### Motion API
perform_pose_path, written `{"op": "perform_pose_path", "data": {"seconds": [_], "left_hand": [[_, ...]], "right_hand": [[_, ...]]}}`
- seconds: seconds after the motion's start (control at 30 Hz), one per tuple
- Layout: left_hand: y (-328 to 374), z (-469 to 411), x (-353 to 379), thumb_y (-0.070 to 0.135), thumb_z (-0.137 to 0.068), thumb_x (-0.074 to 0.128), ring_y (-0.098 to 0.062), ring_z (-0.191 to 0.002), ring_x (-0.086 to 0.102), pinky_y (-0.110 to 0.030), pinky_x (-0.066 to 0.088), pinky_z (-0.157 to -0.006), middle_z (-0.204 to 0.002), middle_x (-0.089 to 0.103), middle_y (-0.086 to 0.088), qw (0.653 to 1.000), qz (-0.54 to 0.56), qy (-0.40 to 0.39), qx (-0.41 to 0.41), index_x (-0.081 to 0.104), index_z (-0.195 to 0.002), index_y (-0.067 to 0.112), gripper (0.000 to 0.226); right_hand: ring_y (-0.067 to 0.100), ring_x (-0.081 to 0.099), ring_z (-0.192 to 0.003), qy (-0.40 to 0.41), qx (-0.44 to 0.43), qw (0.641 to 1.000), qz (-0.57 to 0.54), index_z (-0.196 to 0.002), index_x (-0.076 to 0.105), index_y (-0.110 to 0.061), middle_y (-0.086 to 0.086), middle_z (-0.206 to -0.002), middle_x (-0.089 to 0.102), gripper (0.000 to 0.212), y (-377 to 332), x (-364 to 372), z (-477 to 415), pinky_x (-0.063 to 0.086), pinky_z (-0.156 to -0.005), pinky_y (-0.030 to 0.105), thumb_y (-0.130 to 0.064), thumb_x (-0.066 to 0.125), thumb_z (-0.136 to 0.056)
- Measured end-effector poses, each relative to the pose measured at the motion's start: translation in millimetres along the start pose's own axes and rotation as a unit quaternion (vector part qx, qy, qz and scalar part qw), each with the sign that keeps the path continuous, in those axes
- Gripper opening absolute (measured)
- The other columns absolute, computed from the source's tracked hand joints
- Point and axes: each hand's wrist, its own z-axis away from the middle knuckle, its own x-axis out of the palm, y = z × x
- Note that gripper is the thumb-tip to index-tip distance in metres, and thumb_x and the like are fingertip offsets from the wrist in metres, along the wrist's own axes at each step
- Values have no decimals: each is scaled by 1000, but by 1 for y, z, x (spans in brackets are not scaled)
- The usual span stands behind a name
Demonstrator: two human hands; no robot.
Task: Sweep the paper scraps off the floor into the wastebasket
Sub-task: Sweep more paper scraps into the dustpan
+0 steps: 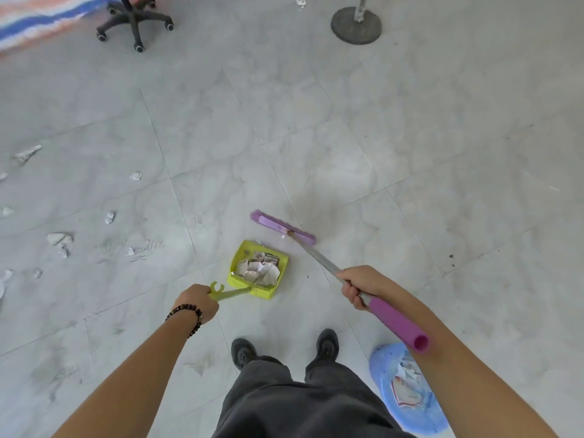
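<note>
- The fingers of my left hand (197, 300) are curled round the end of the dustpan handle (232, 294), with a bead bracelet (189, 311) on that wrist.
- My right hand (357, 284) is wrapped tight round the broom handle (319, 257), on the grey shaft just above its purple grip (395, 324).
- The yellow-green dustpan (237, 263) sits on the floor (410, 153) just past my left hand, holding a heap of torn paper scraps (260, 270), white with bits of print.
- The purple broom head (282, 227) rests on the tiles just beyond the pan's far right corner, close to it; I cannot tell whether they touch.
- The blue wastebasket (382, 365) stands near my right foot, partly hidden under my right forearm, with crumpled paper (407, 384) already inside.
- More loose scraps (60, 238) lie scattered on the floor well to the left of the pan.
- My dark shoes (243, 352) stand between the pan and the basket, on the near side.
- Far off, a wheeled chair base (136, 23) sits at the left and a round stand base (356, 25) at the right.
</note>
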Motion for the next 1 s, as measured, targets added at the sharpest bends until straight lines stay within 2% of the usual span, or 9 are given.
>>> {"op": "perform_pose_path", "data": {"seconds": [0.1,0.2,0.37,0.5,0.6,0.7,0.83,1.0], "left_hand": [[-11,23,25,12,-81,49,-16,-63,56,-21,38,-48,-74,61,0,1000,5,8,7,59,-79,19,12],[-18,41,44,12,-80,50,-17,-62,56,-21,38,-49,-72,61,-1,999,41,4,-10,59,-75,19,12],[-33,54,69,12,-80,51,-18,-58,51,-21,37,-48,-65,55,0,993,102,0,-53,54,-66,20,16],[-37,60,83,13,-80,51,-18,-60,53,-20,39,-50,-67,57,0,993,98,6,-62,55,-69,20,14],[-37,57,81,13,-80,51,-17,-60,53,-20,38,-50,-67,56,1,994,94,8,-58,56,-71,19,12],[-34,54,78,10,-80,48,-17,-61,54,-20,39,-50,-70,58,0,994,91,1,-56,57,-74,18,13],[-34,54,73,13,-79,47,-19,-65,57,-20,41,-51,-73,60,0,995,78,1,-60,58,-75,19,13],[-44,60,68,14,-82,47,-16,-61,54,-20,40,-49,-72,58,0,996,69,-8,-50,60,-81,17,13]], "right_hand": [[12,37,-32,41,-89,992,83,-64,46,-6,7,-44,44,30,9,15,-9,33,-37,21,-10,46,-94],[17,40,-32,75,-130,981,123,-64,48,-2,10,-40,46,23,19,29,-18,34,-38,22,1,41,-86],[20,45,-38,89,-118,974,174,-75,53,1,13,-47,50,17,31,46,-50,38,-43,25,3,37,-81],[25,51,-45,52,-79,944,315,-77,55,-1,14,-53,56,16,55,57,-53,44,-50,28,2,39,-80],[27,53,-49,11,-46,922,384,-93,53,0,15,-58,55,21,76,56,-37,45,-50,30,1,35,-82],[17,43,-37,-25,-31,938,345,-91,49,-3,13,-57,48,15,75,33,-17,39,-40,23,5,40,-82],[5,38,-38,-25,18,964,265,-92,55,-14,0,-56,47,9,57,-9,5,32,-36,15,-7,50,-91],[4,36,-37,-28,5,979,202,-83,50,-18,-2,-55,45,14,62,-4,17,30,-34,14,-10,47,-94]]}}
